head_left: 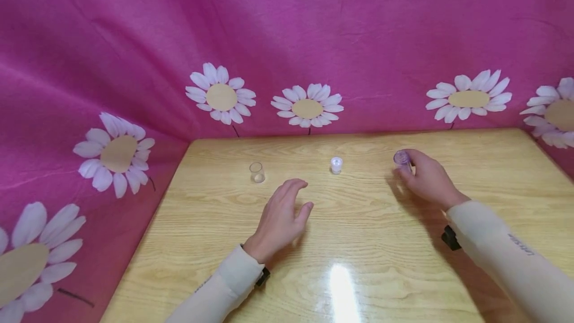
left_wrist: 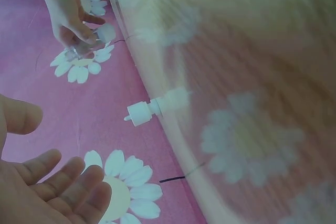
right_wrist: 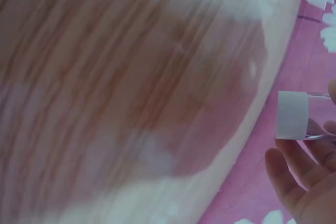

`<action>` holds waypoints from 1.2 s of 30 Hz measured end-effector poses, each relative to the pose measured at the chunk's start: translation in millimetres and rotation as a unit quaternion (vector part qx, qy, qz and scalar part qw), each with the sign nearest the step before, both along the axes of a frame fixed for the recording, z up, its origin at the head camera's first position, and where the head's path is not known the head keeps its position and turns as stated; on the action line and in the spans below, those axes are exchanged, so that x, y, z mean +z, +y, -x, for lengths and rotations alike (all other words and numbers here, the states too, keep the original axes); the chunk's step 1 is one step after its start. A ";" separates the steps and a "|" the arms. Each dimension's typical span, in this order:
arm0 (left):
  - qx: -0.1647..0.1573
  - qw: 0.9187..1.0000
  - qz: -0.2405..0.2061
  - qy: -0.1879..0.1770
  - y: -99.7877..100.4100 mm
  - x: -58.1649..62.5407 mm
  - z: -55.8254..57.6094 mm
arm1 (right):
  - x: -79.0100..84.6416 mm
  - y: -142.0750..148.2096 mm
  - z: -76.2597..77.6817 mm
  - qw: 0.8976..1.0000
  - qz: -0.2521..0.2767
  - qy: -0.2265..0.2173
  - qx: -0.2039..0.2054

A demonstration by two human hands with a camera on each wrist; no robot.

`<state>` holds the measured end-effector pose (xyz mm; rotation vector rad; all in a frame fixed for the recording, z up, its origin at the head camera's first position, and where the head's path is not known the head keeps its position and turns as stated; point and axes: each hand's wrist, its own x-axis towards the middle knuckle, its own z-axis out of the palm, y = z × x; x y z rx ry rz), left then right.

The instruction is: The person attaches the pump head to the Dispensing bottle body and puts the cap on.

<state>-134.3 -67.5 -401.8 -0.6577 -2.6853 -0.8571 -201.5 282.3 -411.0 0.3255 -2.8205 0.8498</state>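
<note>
My right hand (head_left: 428, 176) holds a small clear cylinder (head_left: 402, 158), thumb on one side and fingers on the other. In the right wrist view a plain white band (right_wrist: 292, 115) covers its lower end, close over the table. My left hand (head_left: 282, 216) hovers over the table with fingers loosely bent and nothing in it; the left wrist view shows its bare palm. Beyond its fingertips stands a clear, open-topped cylinder (head_left: 257, 173). Between the two hands, farther back, a small white piece (head_left: 336, 165) stands upright. From the side it shows a short pointed tip (left_wrist: 126, 118) and a narrower foot.
The wood-grain table (head_left: 358, 223) is glossy and reflects a bright light near its front. A pink cloth (head_left: 381, 39) with big white daisies hangs along the back and left sides. A dark wrist camera (head_left: 450, 238) sits under the right sleeve.
</note>
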 end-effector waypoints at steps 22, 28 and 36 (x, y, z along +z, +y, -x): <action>0.010 1.000 -0.014 -0.016 -7.1 6.3 5.3 | 4.7 -43.2 -12.7 0.987 -0.079 0.048 0.129; 0.000 1.000 -0.017 -0.016 -7.1 5.5 4.7 | 10.1 -50.5 -20.2 0.985 -0.088 0.046 0.139; 0.004 0.999 -0.033 -0.038 -6.3 9.3 7.7 | 10.5 -49.5 -24.9 0.986 -0.083 0.022 0.139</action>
